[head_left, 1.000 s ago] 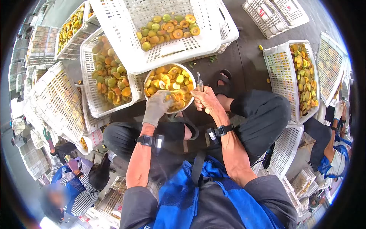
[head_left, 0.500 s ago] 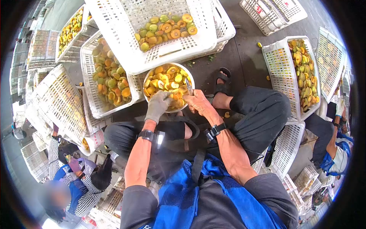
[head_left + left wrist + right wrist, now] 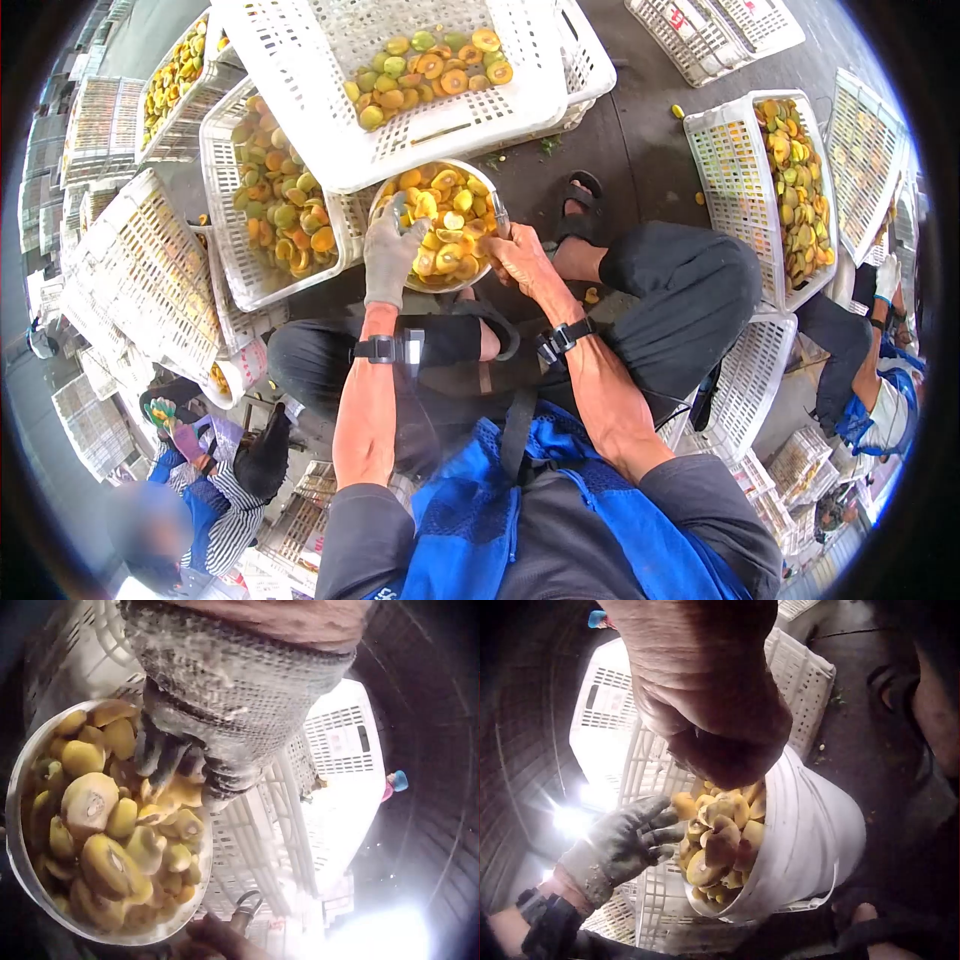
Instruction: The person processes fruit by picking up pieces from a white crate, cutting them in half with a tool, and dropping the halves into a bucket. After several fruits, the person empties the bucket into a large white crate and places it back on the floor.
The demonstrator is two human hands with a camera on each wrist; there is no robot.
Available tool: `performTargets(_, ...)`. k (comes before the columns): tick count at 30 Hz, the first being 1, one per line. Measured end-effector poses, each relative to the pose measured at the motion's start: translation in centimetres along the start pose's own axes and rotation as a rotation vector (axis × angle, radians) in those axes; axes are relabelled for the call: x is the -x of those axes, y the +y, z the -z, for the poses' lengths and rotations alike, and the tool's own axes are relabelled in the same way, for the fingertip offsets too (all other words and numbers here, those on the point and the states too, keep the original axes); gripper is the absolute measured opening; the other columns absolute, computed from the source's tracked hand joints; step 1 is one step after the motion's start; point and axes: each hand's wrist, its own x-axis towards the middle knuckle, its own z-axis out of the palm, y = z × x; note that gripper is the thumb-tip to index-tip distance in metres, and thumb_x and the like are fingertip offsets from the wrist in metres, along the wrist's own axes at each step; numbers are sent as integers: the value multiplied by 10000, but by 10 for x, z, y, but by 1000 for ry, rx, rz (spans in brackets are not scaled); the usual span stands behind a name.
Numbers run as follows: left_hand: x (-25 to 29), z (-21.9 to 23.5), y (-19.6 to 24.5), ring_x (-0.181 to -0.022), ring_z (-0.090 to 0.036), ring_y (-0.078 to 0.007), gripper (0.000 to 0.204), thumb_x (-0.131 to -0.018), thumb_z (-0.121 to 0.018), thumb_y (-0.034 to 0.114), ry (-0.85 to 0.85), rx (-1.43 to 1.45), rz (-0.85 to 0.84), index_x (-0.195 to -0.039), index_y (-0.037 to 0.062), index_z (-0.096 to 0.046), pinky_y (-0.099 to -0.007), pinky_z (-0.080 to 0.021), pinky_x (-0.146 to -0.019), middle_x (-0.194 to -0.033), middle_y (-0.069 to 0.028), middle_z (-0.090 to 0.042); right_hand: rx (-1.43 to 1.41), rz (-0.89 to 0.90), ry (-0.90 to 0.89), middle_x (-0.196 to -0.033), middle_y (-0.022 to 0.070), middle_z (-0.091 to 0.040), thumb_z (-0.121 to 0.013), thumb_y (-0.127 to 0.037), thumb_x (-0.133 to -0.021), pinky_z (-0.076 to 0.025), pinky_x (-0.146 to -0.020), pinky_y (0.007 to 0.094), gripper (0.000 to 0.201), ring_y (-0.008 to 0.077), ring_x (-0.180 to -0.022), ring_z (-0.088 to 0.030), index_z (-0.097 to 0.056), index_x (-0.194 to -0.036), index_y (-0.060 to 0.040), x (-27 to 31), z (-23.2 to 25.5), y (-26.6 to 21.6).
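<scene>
Dark concrete floor (image 3: 640,150), white crates (image 3: 300,60) everywhere. Gloved left hand (image 3: 388,252) rests loose-fingered on fruit halves (image 3: 445,225) in the white bucket (image 3: 810,832); right hand (image 3: 520,262) clenches what looks like a knife (image 3: 499,213) at its rim

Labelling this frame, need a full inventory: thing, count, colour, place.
bucket: one, white, between the knees
fruit halves: many, yellow-orange, heaped in bucket
knife: one, metal, in right hand at bucket's rim
crates: many, white, ringed around, several holding fruit
sandal: one, black, on foot beside bucket
other workers: two at least, frame edges
left hand: grey glove, fingers spread over fruit
right hand: bare, grips knife
</scene>
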Motion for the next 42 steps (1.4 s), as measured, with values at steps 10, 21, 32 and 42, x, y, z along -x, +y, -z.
performTargets(10,47,-27,16,-983,-710,-335,404,-871,-642,149,-452,-426,-163,-1270,86,-666,-439,-559,-858,-1146,-151,-694,3,5,-2,-600,-2,-535,-636,-233,-881,-327,-415,278,259,81,-463,-469,-617,-750,-10,1,-1,6)
performTargets(21,18,20,59,-948,-690,-140,360,-871,-730,68,-502,326,255,-1224,-2,-717,-278,-546,-884,-1070,-93,-760,-126,-146,-109,-638,13,-612,-668,-349,-949,-288,-441,265,345,70,-475,-443,-733,-913,-12,6,-10,-18)
performTargets(32,22,-8,63,-1012,-656,-122,348,-1001,-671,178,-108,1205,503,-1300,0,-673,-256,-548,-871,-1166,-63,-705,-539,-130,-162,-807,43,-663,-736,-162,-914,-350,-393,203,194,42,-495,-480,-665,-1042,-35,4,-15,-43)
performTargets(42,18,-57,52,-1024,-688,-203,489,-1074,-521,435,115,1422,732,-1325,20,-585,-322,-586,-873,-1179,-87,-694,-19,37,-130,-737,40,-605,-692,-201,-941,-448,-490,351,240,163,-544,-561,-630,-977,27,13,-25,-41)
